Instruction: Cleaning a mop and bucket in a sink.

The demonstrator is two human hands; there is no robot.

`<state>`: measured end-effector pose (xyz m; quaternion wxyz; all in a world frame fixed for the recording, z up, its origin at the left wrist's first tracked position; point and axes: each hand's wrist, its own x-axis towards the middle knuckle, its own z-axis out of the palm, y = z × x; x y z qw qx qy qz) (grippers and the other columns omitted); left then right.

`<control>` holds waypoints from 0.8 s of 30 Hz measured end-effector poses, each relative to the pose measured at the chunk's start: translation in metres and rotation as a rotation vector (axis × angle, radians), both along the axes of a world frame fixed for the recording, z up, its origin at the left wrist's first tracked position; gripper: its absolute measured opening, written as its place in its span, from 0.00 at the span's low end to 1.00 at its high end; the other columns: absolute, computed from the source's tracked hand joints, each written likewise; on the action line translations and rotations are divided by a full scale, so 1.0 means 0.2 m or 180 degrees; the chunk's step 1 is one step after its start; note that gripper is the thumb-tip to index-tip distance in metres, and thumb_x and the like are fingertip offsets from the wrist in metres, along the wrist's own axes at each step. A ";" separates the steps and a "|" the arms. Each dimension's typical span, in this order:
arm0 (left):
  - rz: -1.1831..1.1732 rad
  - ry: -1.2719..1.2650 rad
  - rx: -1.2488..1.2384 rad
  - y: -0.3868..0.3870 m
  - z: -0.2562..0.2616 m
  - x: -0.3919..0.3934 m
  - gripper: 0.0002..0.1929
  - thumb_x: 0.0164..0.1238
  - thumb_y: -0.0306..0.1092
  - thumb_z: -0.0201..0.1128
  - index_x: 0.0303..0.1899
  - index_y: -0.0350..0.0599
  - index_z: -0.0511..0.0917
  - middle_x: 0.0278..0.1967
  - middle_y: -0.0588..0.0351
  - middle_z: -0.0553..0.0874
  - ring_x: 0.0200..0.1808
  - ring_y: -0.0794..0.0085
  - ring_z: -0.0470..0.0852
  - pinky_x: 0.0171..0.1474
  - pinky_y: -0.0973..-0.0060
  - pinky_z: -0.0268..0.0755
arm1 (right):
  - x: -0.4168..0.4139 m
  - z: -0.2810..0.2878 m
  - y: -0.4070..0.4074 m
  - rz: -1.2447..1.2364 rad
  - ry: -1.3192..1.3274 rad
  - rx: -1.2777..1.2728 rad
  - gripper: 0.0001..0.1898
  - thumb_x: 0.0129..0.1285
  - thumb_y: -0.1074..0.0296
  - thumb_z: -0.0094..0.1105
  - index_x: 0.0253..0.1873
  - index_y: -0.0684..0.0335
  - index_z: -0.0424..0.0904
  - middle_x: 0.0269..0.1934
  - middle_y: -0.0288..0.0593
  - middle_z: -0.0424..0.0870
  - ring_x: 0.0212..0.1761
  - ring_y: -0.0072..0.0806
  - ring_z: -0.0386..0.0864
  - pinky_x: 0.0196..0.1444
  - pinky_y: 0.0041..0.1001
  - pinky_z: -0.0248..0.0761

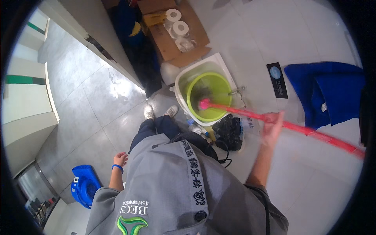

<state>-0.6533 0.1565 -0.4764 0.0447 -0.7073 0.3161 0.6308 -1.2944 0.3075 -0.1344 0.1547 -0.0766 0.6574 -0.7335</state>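
Note:
In the head view, my right hand (270, 127) is around a long red pole (245, 112), blurred by motion. The pole's round pink end (204, 103) is inside a lime-green bucket (192, 113), which sits tilted in a white sink (181, 77). What lies inside the bucket around the pole's end is dark and blurred. A metal tap (235, 92) reaches over the bucket's rim. My left hand (119, 160), with a blue wristband, hangs beside my body with loosely bent fingers and holds nothing.
An open cardboard box (199, 32) with toilet paper rolls (180, 28) stands beyond the sink. A black bag (230, 133) and several bottles (196, 129) are near the sink's base. Blue cloth (337, 88) hangs at right. A blue floor blower (86, 186) stands at lower left.

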 end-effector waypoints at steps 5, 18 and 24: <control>0.0062 0.0061 -0.0075 -0.06 0.01 -0.03 0.14 0.64 0.35 0.58 0.51 0.48 0.76 0.43 0.60 0.85 0.40 0.72 0.83 0.42 0.69 0.71 | 0.19 -0.52 -0.08 -0.0420 0.0117 -0.0281 0.15 0.68 0.70 0.52 0.24 0.56 0.64 0.18 0.31 0.64 0.23 0.21 0.63 0.29 0.23 0.59; 0.0039 0.0026 -0.0110 -0.06 0.02 -0.05 0.14 0.64 0.35 0.59 0.50 0.48 0.77 0.41 0.61 0.85 0.39 0.74 0.83 0.40 0.70 0.71 | -0.09 0.62 -0.18 0.2551 0.1017 -0.0163 0.11 0.67 0.62 0.54 0.32 0.56 0.66 0.19 0.30 0.62 0.24 0.24 0.62 0.50 0.32 0.63; -0.0294 -0.0053 -0.0070 -0.04 0.09 -0.11 0.13 0.63 0.34 0.59 0.50 0.48 0.77 0.40 0.61 0.86 0.38 0.74 0.84 0.40 0.70 0.72 | 0.04 -0.08 -0.08 -0.0486 0.0088 0.0219 0.11 0.67 0.67 0.54 0.30 0.60 0.67 0.21 0.35 0.66 0.27 0.27 0.67 0.40 0.28 0.65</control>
